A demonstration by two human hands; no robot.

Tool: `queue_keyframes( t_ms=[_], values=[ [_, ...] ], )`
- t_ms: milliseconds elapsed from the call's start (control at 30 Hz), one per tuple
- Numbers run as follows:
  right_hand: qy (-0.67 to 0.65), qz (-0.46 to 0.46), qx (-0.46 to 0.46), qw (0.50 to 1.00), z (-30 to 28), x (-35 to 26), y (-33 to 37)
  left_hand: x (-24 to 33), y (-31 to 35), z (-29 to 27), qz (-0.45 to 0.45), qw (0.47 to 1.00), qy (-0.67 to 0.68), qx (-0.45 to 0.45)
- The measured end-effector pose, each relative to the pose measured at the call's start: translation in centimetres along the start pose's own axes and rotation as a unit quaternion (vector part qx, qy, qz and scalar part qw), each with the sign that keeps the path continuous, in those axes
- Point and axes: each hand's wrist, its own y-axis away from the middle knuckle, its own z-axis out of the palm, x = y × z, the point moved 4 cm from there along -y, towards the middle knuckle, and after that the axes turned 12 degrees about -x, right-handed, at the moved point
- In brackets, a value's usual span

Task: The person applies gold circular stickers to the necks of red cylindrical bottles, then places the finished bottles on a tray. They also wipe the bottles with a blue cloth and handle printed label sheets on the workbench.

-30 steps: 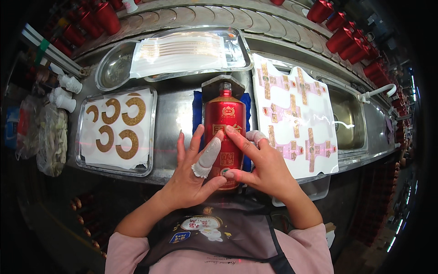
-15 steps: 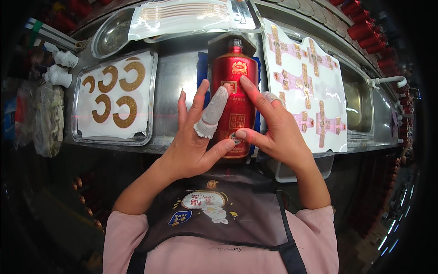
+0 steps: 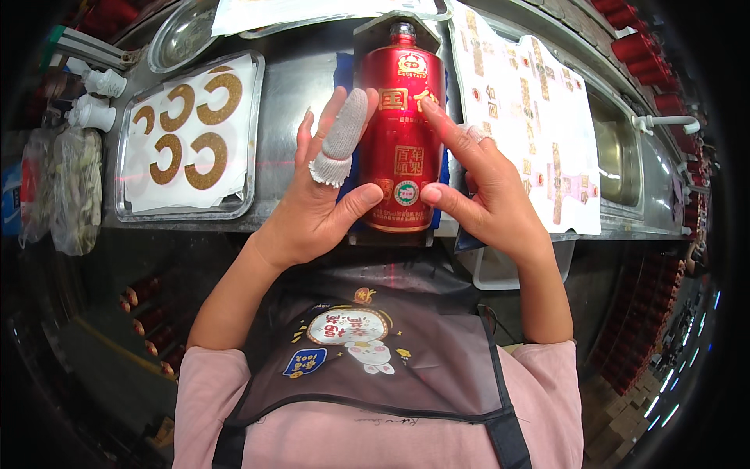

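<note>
A red bottle with gold lettering and a black neck lies on its back, its neck pointing away from me. My left hand is open along the bottle's left side, fingers stretched out and thumb at the lower left edge. A grey knitted finger cover with a frilled cuff sits on one of its fingers. On the other side, my right hand has its index fingertip on the bottle's upper right face. Its thumb points at a round green and white sticker low on the bottle.
At left, a metal tray holds a white sheet with gold C-shaped decals. To the right lies a white decal sheet beside a sink with a white tap. A metal bowl stands far left. Red bottles surround the bench.
My hands have drawn slightly apart, and the left fingers have moved off the bottle's face toward its left edge. Large gold characters now show. The whole view has shifted, putting the bench higher in the picture.
</note>
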Motion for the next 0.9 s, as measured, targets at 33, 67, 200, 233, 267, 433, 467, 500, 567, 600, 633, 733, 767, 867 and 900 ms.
queue_keyframes(
  t_ms=[33, 67, 200, 233, 267, 433, 467, 500, 567, 600, 633, 733, 767, 867, 900],
  values=[
    [0.004, 0.012, -0.011, 1.000, 0.2, 0.0, 0.1, -0.1, 0.1, 0.0, 0.010, 1.000, -0.004, 0.000],
    [0.007, 0.020, -0.023, 1.000, 0.4, 0.1, 0.2, -0.3, 0.1, 0.2, 0.010, 0.999, -0.027, -0.013],
    [0.024, -0.032, 0.006, 0.999, 0.6, 0.0, 0.2, -0.7, 0.2, 0.5, 0.013, 0.997, -0.066, -0.033],
    [0.022, -0.035, 0.007, 0.999, 0.6, 0.1, 0.2, -0.7, 0.3, 0.5, 0.012, 0.997, -0.064, -0.031],
    [0.021, -0.037, 0.009, 0.999, 0.7, 0.2, 0.1, -0.7, 0.3, 0.6, 0.011, 0.997, -0.067, -0.031],
    [0.013, -0.032, -0.004, 0.999, 0.7, 0.6, 0.3, -0.8, 0.4, 0.5, 0.015, 0.997, -0.068, -0.026],
    [0.025, -0.040, 0.003, 0.999, 0.6, 0.5, 0.3, -0.8, 0.3, 0.5, 0.018, 0.998, -0.050, -0.025],
    [0.004, -0.035, 0.001, 0.999, 0.6, 0.6, 0.2, -0.8, 0.3, 0.4, 0.023, 0.999, -0.033, -0.024],
    [-0.009, -0.028, 0.001, 1.000, 0.5, 0.7, 0.1, -0.9, 0.3, 0.4, 0.019, 0.999, -0.022, -0.024],
    [-0.009, -0.027, -0.003, 1.000, 0.5, 0.7, 0.0, -1.0, 0.3, 0.4, 0.009, 0.999, -0.027, -0.022],
    [-0.003, -0.020, -0.008, 1.000, 0.5, 0.7, 0.0, -1.1, 0.3, 0.3, 0.000, 0.999, -0.031, -0.013],
    [-0.012, -0.012, -0.020, 1.000, 0.3, 0.9, -0.1, -1.2, 0.4, 0.6, -0.009, 0.999, -0.036, -0.029],
    [-0.020, -0.010, -0.023, 0.999, 0.3, 1.0, -0.1, -1.2, 0.4, 0.6, -0.008, 0.999, -0.034, -0.024],
    [-0.027, -0.004, -0.033, 0.999, 0.4, 1.1, 0.1, -1.2, 0.4, 0.5, -0.003, 0.999, -0.038, -0.025],
    [-0.022, -0.001, -0.035, 0.999, 0.4, 1.1, 0.1, -1.2, 0.4, 0.4, -0.003, 0.999, -0.042, -0.023]
  ],
)
